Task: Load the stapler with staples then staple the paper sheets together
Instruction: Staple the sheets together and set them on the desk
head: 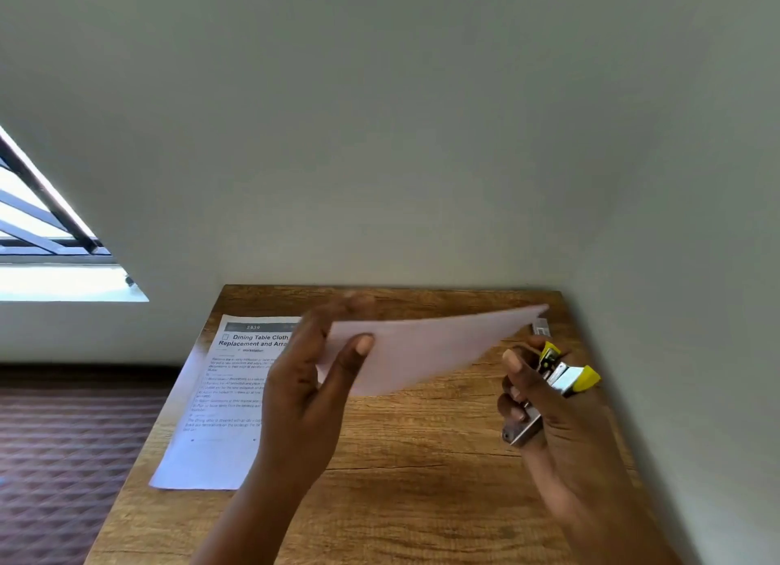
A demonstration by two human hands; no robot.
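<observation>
My left hand (312, 379) pinches the left edge of white paper sheets (422, 349) and holds them up off the wooden table (422, 501), nearly edge-on to me. My right hand (544, 404) grips a small silver and yellow stapler (557, 379), just right of the sheets' lower corner, apart from them. The stapler's yellow tip points up and to the right. A small pale staple box (541, 327) lies on the table behind the paper's far right corner.
A printed instruction sheet (219, 400) lies flat on the table's left side, partly over its edge. A wall stands close behind and to the right of the table. A patterned carpet (63, 459) and a window (42, 235) are on the left.
</observation>
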